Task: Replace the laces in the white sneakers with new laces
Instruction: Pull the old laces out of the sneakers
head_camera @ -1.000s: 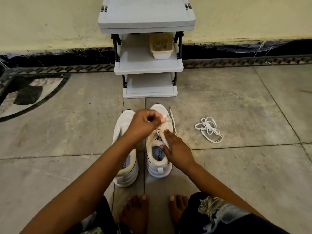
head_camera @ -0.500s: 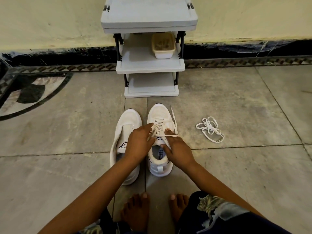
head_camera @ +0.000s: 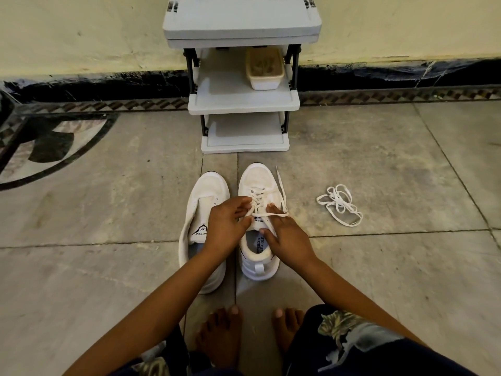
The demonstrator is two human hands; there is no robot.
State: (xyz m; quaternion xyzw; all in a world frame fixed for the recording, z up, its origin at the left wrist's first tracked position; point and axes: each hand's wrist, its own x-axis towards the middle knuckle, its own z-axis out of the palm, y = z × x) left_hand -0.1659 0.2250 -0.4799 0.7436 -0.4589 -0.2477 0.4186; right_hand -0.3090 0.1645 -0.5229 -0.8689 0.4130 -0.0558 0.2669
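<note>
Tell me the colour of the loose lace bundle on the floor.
White; the loose lace bundle shows best in the head view.

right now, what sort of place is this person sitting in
Most likely a home, perhaps an entryway: a small grey tiered rack stands by the painted wall, the stone-tile floor has a patterned border, and the person sits on it with bare feet.

A white sneaker point(head_camera: 257, 180) with black lettering and a white threaded lace point(head_camera: 256, 196) sits under the right hand point(head_camera: 288, 234). Its white mate point(head_camera: 208, 191), black-logoed, is under the left hand point(head_camera: 226, 223). Right of both hands lies a white loose lace point(head_camera: 339, 204). Beyond them are a pale grey rack point(head_camera: 244, 101), beige tub point(head_camera: 264, 77), cream wall point(head_camera: 81, 31) and grey floor tiles point(head_camera: 108, 185).
</note>
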